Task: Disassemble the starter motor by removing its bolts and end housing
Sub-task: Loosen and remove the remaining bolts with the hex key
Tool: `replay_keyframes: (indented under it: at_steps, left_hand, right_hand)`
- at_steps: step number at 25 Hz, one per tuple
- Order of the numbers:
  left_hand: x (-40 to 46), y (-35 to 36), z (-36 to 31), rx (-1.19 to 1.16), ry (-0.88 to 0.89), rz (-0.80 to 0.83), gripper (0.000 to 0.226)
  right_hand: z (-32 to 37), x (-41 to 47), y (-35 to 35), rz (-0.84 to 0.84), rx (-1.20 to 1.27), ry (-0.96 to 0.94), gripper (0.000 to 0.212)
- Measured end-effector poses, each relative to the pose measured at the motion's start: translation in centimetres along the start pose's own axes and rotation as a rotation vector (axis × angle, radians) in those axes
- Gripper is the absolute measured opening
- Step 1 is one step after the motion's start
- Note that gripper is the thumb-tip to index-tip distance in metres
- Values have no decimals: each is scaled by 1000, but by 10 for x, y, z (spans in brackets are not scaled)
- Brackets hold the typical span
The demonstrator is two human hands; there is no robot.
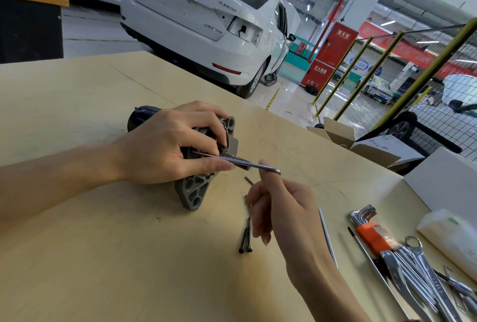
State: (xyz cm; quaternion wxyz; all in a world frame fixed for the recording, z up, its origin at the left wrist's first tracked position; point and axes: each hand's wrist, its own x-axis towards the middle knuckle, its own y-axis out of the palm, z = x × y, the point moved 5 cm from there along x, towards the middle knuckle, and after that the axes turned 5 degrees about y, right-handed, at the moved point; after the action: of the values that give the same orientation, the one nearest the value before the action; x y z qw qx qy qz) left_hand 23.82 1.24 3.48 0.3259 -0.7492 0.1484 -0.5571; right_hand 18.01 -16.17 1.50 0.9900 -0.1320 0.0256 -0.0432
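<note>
Here the starter motor (180,151) lies on its side a little left of the middle of the table (77,257), its black body pointing to ten o'clock and its grey end housing (198,185) facing four o'clock, toward the person. The left hand (165,146) wraps over the top of the motor, fingers curled round the housing rim and thumb stretched along a slim hex key (237,162). That key runs from a socket in the housing face out toward four o'clock, so its long axis roughly carries on the motor's own. The right hand (281,208) sits at four o'clock from the housing, just beside it, and is the nearer hand to the key's bent end; thumb and forefinger pinch that bend, the other fingers loosely curled.

Probably a bolt is being turned out, and any turn has to swing round that ten-to-four line. Two long bolts (246,238) already lie on the table at six o'clock from the housing, under the right hand. Open board lies at seven and eight o'clock; a hex key set (371,231) and wrenches (418,272) crowd four o'clock, and the table's far edge runs well behind the motor.
</note>
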Motion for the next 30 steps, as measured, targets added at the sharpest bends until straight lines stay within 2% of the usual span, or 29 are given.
replay_keyframes:
  at_steps: [7, 10, 13, 30]
  left_hand:
    - [0, 0, -1, -2, 13, 2, 31]
    - [0, 0, 0, -2, 14, 4, 29]
    - [0, 0, 0, -3, 10, 4, 30]
    - [0, 0, 0, -5, 0, 0, 37]
  right_hand:
    - [8, -4, 0, 117, 160, -92, 18]
    - [9, -4, 0, 103, 223, -100, 31]
    - [8, -3, -1, 50, 187, -101, 41]
    - [10, -5, 1, 33, 67, -194, 47]
